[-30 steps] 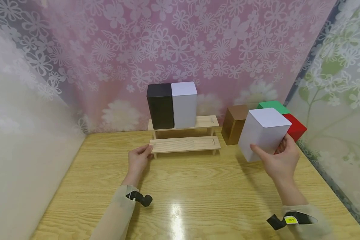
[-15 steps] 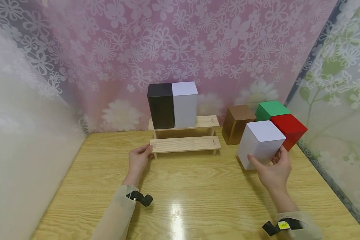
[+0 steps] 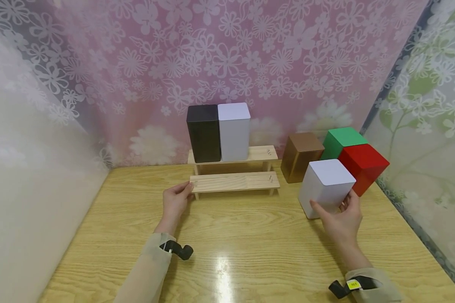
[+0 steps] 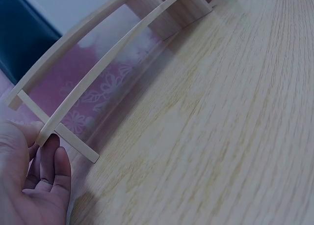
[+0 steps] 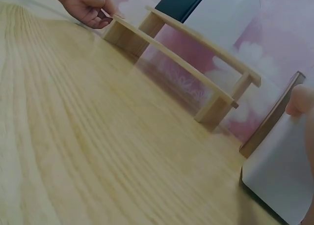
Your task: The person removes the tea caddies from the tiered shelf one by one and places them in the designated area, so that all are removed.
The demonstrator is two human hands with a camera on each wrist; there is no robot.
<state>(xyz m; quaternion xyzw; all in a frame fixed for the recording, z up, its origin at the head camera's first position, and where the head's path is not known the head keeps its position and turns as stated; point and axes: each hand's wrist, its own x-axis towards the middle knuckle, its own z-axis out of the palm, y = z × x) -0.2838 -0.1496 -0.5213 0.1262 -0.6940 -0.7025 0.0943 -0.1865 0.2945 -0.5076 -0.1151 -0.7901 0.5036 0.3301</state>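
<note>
My right hand (image 3: 341, 225) grips a white box (image 3: 320, 191), thumb on its near face and fingers round its right side. That box stands nearly upright, low over the table at the right, in front of the brown box (image 3: 301, 158). At the stand's left end, my left hand (image 3: 175, 204) pinches the lower board of a two-tier wooden stand (image 3: 235, 182), thumb on top and fingers beneath, as the left wrist view shows. On the upper tier a black box (image 3: 204, 136) and another white box (image 3: 235, 134) stand side by side.
A green box (image 3: 344, 136) and a red box (image 3: 365, 166) stand behind and right of the held box. The wood-grain table (image 3: 197, 252) ends against a pink floral curtain (image 3: 227, 54) at the back. Pale sheets hang on both sides.
My right hand has lowered the white box toward the table and shifted it slightly left and nearer, uncovering more of the green and red boxes. My left hand stays on the stand.
</note>
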